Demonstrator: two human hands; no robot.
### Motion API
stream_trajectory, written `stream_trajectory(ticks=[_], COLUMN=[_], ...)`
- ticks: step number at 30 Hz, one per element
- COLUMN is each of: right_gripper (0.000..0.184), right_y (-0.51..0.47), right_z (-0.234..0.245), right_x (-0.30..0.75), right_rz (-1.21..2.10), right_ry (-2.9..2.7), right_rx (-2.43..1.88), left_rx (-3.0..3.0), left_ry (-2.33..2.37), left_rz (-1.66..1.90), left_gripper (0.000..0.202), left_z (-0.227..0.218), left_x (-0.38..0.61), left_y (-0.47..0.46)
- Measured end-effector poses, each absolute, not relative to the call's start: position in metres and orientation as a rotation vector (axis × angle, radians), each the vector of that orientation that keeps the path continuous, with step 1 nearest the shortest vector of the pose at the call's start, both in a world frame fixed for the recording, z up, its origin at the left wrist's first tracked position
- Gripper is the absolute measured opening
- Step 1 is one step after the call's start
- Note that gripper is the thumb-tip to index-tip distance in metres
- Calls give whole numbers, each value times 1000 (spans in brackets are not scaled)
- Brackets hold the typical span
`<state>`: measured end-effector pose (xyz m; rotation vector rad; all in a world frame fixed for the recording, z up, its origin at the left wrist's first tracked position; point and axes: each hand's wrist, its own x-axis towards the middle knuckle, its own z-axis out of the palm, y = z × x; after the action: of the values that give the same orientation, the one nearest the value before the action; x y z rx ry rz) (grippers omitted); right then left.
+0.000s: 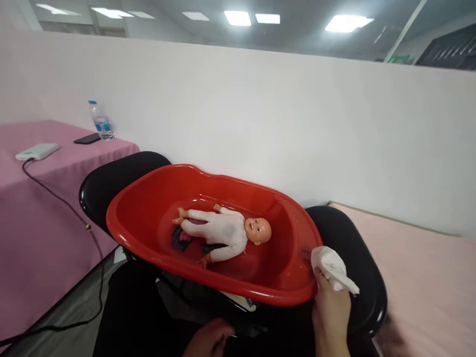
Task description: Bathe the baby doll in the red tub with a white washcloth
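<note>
A white cloth [329, 263] is bunched in my right hand [332, 302], whose fingers are closed around it just off the right end of the red baby bathtub [208, 281]. In the tub a baby doll [226, 229] in a white bodysuit lies on its back, head to the right and feet to the left. A grey damp-looking patch shows on its belly. Low at the bottom edge is my left hand [211, 338], near my lap and below the tub. Its fingers look bent but are blurred and partly cut off, so their grip is unclear.
Black chairs, one at the left [107, 181] and one at the right [366, 277], support the tub. A pink-covered table [48, 213] holds a water bottle [103, 126], a phone [88, 139] and a white power bank [38, 151] with a cable. A pale pink surface [427, 277] lies right.
</note>
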<state>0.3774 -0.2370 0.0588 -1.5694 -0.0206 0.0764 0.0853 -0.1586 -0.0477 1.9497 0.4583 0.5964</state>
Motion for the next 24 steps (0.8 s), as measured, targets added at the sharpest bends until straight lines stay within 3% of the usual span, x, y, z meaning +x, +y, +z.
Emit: stream_trajectory(ticks=[1,3,9,19,24], right_gripper=[71,75,73,77,74], right_y=[-236,-236,-238,-238,-244], right_z=[56,53,56,56,59], right_x=[378,381,383,383,365], right_rz=[90,123,200,255,236], right_ry=[-22,-55,-155,-103,-143], right_rx=[-1478,-1385,-1406,-1351,-1360], left_rx=[1704,1202,639,494,476], left_ry=[657,923,975,915,927], left_rz=[534,429,512,477,484], left_gripper=[14,25,39,35,43], left_z=[-60,-77,-86,-102,-108], left_x=[99,123,152,163,160], left_y=[-155,-140,-111,-104,-102])
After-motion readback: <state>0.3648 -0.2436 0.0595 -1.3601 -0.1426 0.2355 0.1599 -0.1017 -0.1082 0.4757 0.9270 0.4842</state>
